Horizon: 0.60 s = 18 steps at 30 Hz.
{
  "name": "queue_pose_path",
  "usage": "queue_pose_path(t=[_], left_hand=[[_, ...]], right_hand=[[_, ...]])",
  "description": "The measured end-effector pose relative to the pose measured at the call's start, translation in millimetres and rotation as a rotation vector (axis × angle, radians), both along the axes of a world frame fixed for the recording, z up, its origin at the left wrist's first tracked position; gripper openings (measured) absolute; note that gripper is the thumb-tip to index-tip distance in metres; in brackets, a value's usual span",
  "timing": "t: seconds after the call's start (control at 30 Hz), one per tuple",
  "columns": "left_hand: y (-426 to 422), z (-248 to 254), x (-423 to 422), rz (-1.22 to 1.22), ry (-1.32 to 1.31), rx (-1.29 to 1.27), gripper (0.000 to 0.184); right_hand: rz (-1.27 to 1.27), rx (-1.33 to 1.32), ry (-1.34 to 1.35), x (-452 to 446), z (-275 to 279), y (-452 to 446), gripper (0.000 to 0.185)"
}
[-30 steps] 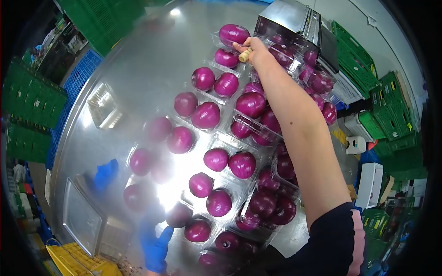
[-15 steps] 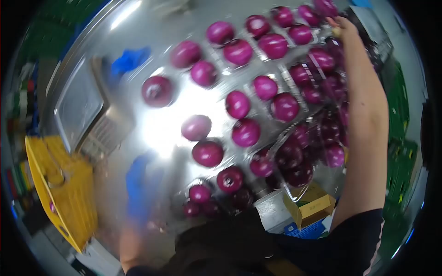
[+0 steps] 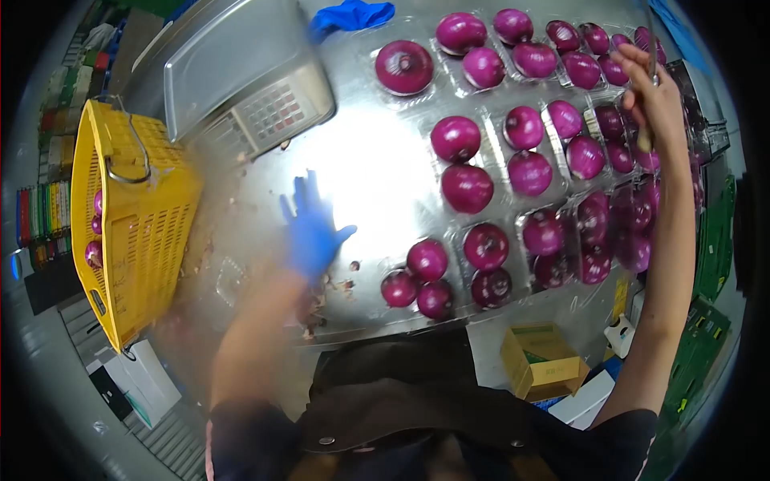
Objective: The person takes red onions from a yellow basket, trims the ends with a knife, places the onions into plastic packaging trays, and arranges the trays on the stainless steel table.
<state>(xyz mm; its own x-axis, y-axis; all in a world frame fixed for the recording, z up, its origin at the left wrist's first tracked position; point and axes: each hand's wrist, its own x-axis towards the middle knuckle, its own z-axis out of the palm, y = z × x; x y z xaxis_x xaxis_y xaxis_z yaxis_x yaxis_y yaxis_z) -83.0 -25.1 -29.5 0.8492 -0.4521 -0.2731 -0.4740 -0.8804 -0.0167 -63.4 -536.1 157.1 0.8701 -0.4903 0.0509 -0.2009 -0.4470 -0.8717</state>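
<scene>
My left hand (image 3: pixel 311 232), in a blue glove, hovers over or rests on the steel table with its fingers spread and nothing in it. Loose brown peel scraps (image 3: pixel 343 285) lie beside it. At the far right my bare right hand (image 3: pixel 659 104) is closed around what looks like a knife (image 3: pixel 653 48), its thin metal part pointing away and a pale handle end showing below the palm. Under and beside that hand are red onions (image 3: pixel 585 157) in clear plastic trays (image 3: pixel 501 172), set out in rows. The nearest onions to my left hand are a group of three (image 3: pixel 427 260).
A scale (image 3: pixel 277 112) with a clear cover stands at the back left. A yellow crate (image 3: pixel 152 216) holding several onions is tilted at the left. A crumpled blue glove or cloth (image 3: pixel 353 16) lies at the back. Below the table edge sits a cardboard box (image 3: pixel 545 365).
The view has shifted, bringing the scale and crate further into frame. My left hand, blurred before, has moved forward over the table with fingers spread. My right hand stays at the right end of the trays.
</scene>
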Motion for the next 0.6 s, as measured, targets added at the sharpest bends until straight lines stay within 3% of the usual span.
queue_pose_path(t=[0.1, 0.2, 0.23, 0.33, 0.37, 0.43, 0.5, 0.53, 0.6], left_hand=[[72.6, 19.5, 2.3, 0.071, 0.063, 0.137, 0.107], [146.5, 17.8, 13.8, 0.115, -0.060, 0.160, 0.105], [163.7, 21.7, 19.9, 0.160, -0.060, 0.168, 0.093], [218.3, 39.8, 31.5, 0.068, -0.159, -0.161, 0.078], [231.4, 63.9, 21.6, -0.026, -0.259, -0.452, 0.054], [275.5, 83.3, -12.1, 0.092, -0.078, -0.701, 0.042], [302.4, 118.2, -54.7, 0.144, 0.026, -0.637, 0.031], [303.3, 135.5, -75.2, 0.137, 0.039, -0.456, 0.027], [315.3, 137.5, -98.0, 0.112, 0.331, 0.013, 0.056]], right_hand=[[0.066, 0.032, 0.103, -34.6, 7.1, 97.0, 0.033], [0.185, 0.185, 0.161, -66.5, 3.2, 204.9, 0.027], [0.241, 0.223, 0.181, -77.7, -1.8, 240.1, 0.026], [0.397, 0.140, 0.272, -109.9, -14.7, 344.4, 0.022], [0.448, 0.109, 0.264, -120.9, -27.5, 375.0, 0.021], [0.505, 0.159, 0.293, -137.9, -48.1, 433.6, 0.018], [0.512, 0.247, 0.301, -153.3, -65.5, 486.4, 0.017], [0.519, 0.250, 0.272, -161.1, -77.4, 507.4, 0.017], [0.548, 0.234, 0.239, -165.4, -77.1, 537.3, 0.020]])
